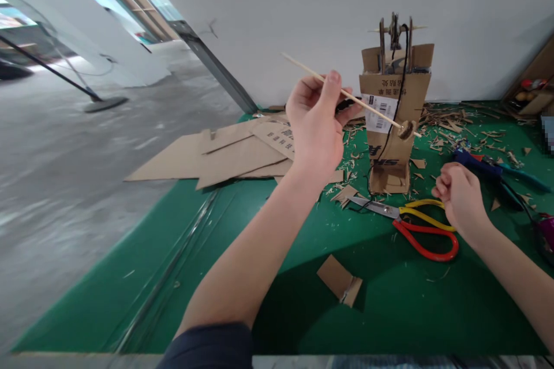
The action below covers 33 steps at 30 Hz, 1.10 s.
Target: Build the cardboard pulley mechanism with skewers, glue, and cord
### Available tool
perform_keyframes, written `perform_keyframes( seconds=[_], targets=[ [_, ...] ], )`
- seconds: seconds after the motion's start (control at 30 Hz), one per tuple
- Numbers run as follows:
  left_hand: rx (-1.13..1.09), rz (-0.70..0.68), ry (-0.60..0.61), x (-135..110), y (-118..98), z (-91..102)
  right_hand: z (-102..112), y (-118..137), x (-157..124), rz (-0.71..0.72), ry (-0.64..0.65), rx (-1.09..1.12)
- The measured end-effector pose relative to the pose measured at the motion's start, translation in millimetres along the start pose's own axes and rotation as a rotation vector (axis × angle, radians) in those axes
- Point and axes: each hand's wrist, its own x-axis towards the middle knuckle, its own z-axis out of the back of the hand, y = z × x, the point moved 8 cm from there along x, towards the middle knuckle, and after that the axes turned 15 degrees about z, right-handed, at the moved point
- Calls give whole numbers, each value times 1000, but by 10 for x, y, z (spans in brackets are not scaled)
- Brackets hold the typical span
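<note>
My left hand (318, 118) is closed in a pinch around a thin wooden skewer (374, 110), raised above the table. Near the skewer's lower right end sits a small round cardboard disc (405, 130). Something dark shows between the fingers; I cannot make it out. Behind the disc stands a tall cardboard build (404, 104) with a spool on top and a black cord (403, 66) hanging down its front. My right hand (461, 193) is curled closed beside the yellow and red handles of the scissors (426, 228). The inside of its fingers is hidden.
Flat cardboard sheets (246, 153) lie at the left. Cardboard shreds (450, 118) litter the back. A blue tool (474, 164) and teal-handled pliers (526, 177) lie right. A small cardboard scrap (335, 277) rests in front on the green table (208, 282). A wall borders the back.
</note>
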Motion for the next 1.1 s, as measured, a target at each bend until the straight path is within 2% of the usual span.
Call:
perform_keyframes(
  seconds=[0.17,0.23,0.37,0.5,0.57,0.67,0.77,0.83,0.9,0.93,1.0,1.1],
  targets=[
    [-132,12,-90,89,-79,193,310,249,284,218,-193,87],
    [-171,60,-125,104,-50,265,377,300,384,271,-187,50],
    [-227,176,-151,19,43,326,349,255,459,322,-72,-62],
    [-298,328,-247,-150,126,449,180,193,369,412,146,-238],
    [-353,375,-319,-212,128,582,39,227,265,548,330,-466],
    [-417,398,-388,-256,127,822,-232,275,25,836,636,-861],
    [-443,405,-461,-298,209,1061,-499,275,-168,1020,828,-1146],
    [-457,436,-499,-331,327,1173,-698,210,-221,1012,948,-1323],
    [-468,482,-512,-355,453,1241,-907,56,-278,941,1161,-1499],
    [-468,494,-512,-360,500,1268,-1005,11,-302,916,1225,-1518],
    [-468,500,-511,-363,563,1319,-1171,-64,-325,874,1289,-1542],
    [-469,511,-506,-363,618,1379,-1306,-177,-307,785,1300,-1597]
  ],
)
